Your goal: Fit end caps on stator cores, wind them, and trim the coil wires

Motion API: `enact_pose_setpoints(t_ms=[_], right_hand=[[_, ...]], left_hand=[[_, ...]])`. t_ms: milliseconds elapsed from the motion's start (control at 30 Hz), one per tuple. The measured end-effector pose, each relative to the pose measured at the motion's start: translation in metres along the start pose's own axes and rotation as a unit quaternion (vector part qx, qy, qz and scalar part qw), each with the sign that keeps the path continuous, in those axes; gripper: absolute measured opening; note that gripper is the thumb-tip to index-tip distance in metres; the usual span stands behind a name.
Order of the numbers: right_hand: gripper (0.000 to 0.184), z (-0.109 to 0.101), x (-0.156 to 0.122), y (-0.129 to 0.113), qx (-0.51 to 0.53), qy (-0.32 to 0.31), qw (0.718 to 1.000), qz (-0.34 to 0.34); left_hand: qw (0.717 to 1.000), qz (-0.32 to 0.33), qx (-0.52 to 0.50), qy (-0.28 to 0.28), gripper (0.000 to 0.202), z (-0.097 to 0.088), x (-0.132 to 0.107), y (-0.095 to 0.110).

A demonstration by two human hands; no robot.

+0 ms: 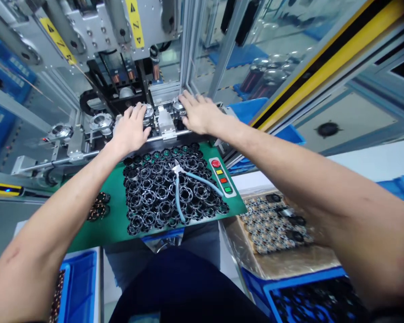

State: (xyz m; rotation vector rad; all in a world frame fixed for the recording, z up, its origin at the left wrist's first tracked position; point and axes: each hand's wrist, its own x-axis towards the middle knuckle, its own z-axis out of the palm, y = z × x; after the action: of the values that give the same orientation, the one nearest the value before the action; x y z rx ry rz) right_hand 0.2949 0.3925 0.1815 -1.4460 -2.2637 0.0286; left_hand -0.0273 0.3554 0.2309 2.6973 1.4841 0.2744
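Metal holders (149, 117) line the far machine (103, 30); on the table (112, 226), black rings (162, 192) sit packed near us, presumably for easy reach. Our left grip (129, 129) and right grip (200, 114) cover holders, whether clamped we cannot tell; pliers (177, 169) top the rings.

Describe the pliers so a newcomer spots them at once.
On the green worktop, find the block of black ring-shaped parts. Lying open across its top are the pliers, their two light-blue handles spread apart, unlike the black parts around them.
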Motion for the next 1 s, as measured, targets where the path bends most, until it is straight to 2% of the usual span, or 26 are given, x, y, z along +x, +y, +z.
enact_pose_setpoints(t_ms=[33,100,167,233,300,333,433,533,600,667,733,800,867,900,967,1000], right_hand=[[0.085,-0.001,-0.008,-0.005,0.006,-0.007,1.0,0.009],[0.078,-0.014,-0.016,-0.017,0.001,-0.035,0.999,0.011],[0.067,-0.037,-0.024,-0.041,-0.02,-0.036,0.999,-0.018],[0.057,-0.063,-0.042,-0.081,-0.03,0.0,0.997,-0.077],[0.036,-0.084,-0.073,-0.135,-0.021,-0.009,0.991,-0.129],[0.027,-0.09,-0.091,-0.163,-0.018,-0.035,0.988,-0.151],[0.013,-0.09,-0.136,-0.238,-0.048,-0.142,0.964,-0.218],[0.013,-0.07,-0.153,-0.279,-0.113,-0.213,0.944,-0.223],[0.013,-0.056,-0.152,-0.29,-0.138,-0.235,0.939,-0.211],[0.015,-0.05,-0.147,-0.294,-0.144,-0.241,0.937,-0.207],[0.016,-0.055,-0.146,-0.294,-0.146,-0.238,0.937,-0.208],[0.012,-0.068,-0.153,-0.291,-0.125,-0.215,0.948,-0.201],[0.005,-0.088,-0.17,-0.285,-0.025,-0.169,0.968,-0.185],[0.003,-0.098,-0.181,-0.282,0.06,-0.143,0.973,-0.171],[0.015,-0.117,-0.208,-0.279,0.258,-0.09,0.955,-0.12],[0.024,-0.124,-0.223,-0.28,0.341,-0.068,0.933,-0.09]], left_hand=[[1.0,-0.007,-0.013,-0.007,0.094,0.002,-0.004,0.002],[0.999,-0.018,-0.032,-0.021,0.102,-0.006,-0.014,0.004],[0.999,-0.01,-0.048,0.016,0.104,-0.024,-0.041,0.007],[0.993,0.022,-0.064,0.098,0.09,-0.041,-0.087,0.013],[0.984,0.054,-0.083,0.149,0.058,-0.048,-0.147,0.022],[0.982,0.056,-0.086,0.158,0.041,-0.046,-0.178,0.026],[0.985,0.036,-0.069,0.153,0.025,-0.02,-0.25,0.037],[0.99,0.01,-0.05,0.134,0.019,0.014,-0.278,0.049],[0.99,0.0,-0.049,0.131,0.018,0.028,-0.279,0.057],[0.99,-0.009,-0.054,0.132,0.016,0.033,-0.276,0.063],[0.986,-0.023,-0.069,0.151,0.013,0.031,-0.277,0.067],[0.973,-0.047,-0.121,0.193,0.012,0.025,-0.283,0.068],[0.935,-0.098,-0.25,0.233,0.013,0.016,-0.295,0.066],[0.902,-0.13,-0.332,0.245,0.015,0.01,-0.304,0.064],[0.82,-0.186,-0.48,0.251,0.019,0.0,-0.326,0.059],[0.797,-0.202,-0.509,0.257,0.019,-0.004,-0.339,0.056]])
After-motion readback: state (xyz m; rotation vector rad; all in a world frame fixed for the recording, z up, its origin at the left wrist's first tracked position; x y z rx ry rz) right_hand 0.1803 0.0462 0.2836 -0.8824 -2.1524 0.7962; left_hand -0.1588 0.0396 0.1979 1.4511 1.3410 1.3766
